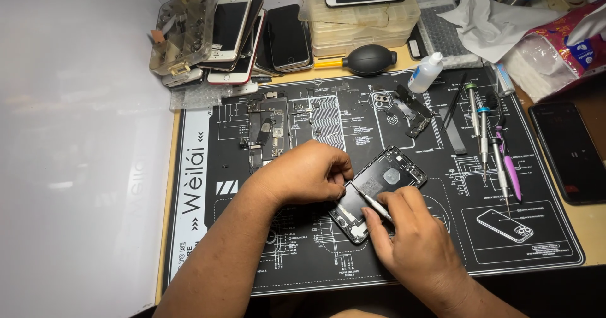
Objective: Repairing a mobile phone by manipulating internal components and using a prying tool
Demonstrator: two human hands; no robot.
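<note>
Opened black phone shell (379, 192) lies tilted on black repair mat (315, 261) on worktop (587, 220). Left hand (306, 174) presses shell's left edge. Right hand (410, 233) pinches thin metal tool (374, 203), tip inside shell. Screwdrivers (489, 135) lie at mat's right. Phone stack (243, 37), black air blower (369, 59) behind mat.

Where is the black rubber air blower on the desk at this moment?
In the head view, the black air blower lies at the far edge of the repair mat, just in front of the stacked plastic boxes and left of the small white bottle.
</note>
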